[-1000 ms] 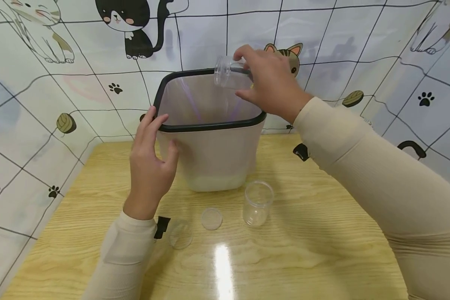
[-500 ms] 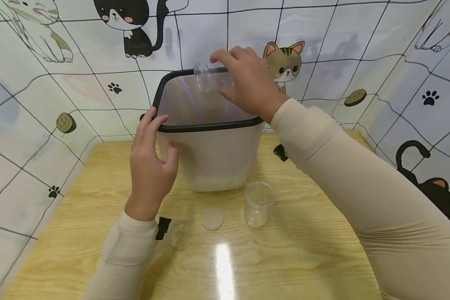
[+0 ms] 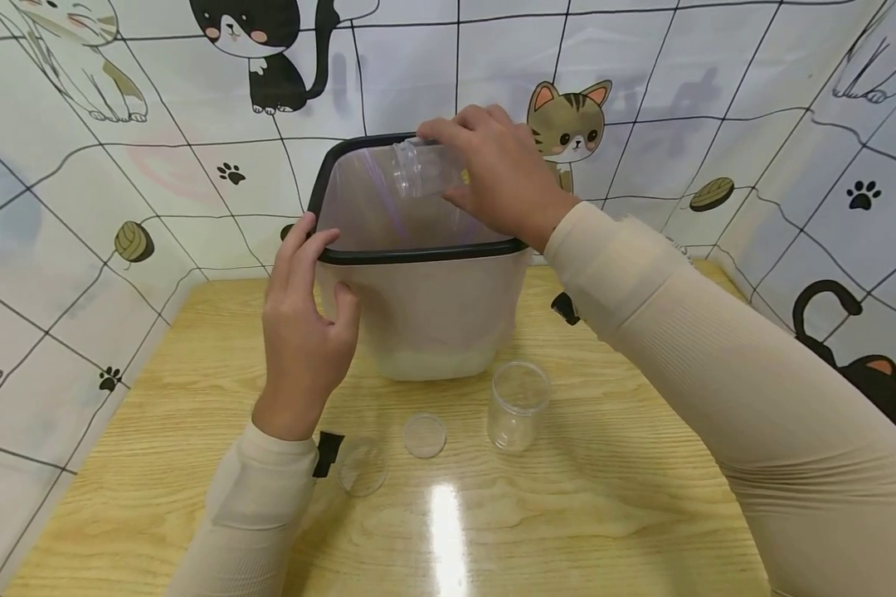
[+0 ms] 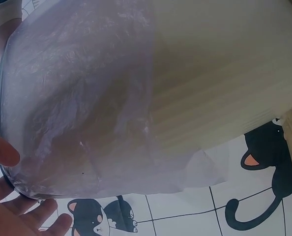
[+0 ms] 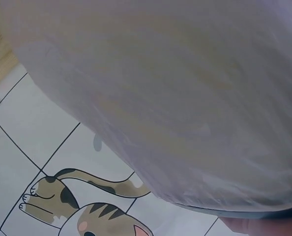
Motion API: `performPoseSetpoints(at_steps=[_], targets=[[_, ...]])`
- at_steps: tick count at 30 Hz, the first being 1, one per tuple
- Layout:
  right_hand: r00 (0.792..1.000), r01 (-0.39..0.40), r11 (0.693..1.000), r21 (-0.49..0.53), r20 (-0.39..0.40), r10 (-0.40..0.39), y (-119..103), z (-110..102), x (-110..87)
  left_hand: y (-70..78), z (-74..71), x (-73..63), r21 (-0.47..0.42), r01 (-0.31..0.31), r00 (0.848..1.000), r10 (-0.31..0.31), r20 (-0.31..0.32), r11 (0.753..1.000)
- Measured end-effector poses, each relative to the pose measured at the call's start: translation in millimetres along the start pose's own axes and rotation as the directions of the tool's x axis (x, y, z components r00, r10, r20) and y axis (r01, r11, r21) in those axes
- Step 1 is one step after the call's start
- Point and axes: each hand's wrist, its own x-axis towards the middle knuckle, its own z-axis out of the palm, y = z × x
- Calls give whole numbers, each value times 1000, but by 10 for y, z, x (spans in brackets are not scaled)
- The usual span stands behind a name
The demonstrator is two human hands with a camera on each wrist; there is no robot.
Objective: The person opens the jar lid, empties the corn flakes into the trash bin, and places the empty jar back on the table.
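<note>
My right hand grips a clear plastic jar on its side over the trash bin, its threaded mouth toward the left. A small yellow patch shows by the fingers at the jar's base. The bin is pale with a black rim, and a thin purplish bag lines it. At the rim's left front corner, my left hand touches with relaxed fingertips, its thumb apart from the front wall. The left wrist view shows these fingers beside the rim; bag and wall fill most of the right wrist view.
On the table, another clear jar stands upright in front of the bin. Two round clear lids lie to its left, one small and one larger. A cat-patterned wall covering rises close behind the bin.
My right hand has moved left with the jar, then lowered it slightly so its mouth is below the far rim. The left hand has stayed at the rim.
</note>
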Motion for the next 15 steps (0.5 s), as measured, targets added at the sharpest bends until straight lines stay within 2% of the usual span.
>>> performPoseSetpoints(at_steps=[10,15], targets=[[999,-6,998,-56,38,8,16,32,27,-1,19,3,2,4,1000,-4,-6,1000],[998,-6,997,-77,55,10,17,34,28,-11,19,10,28,-19,1000,19,6,999]])
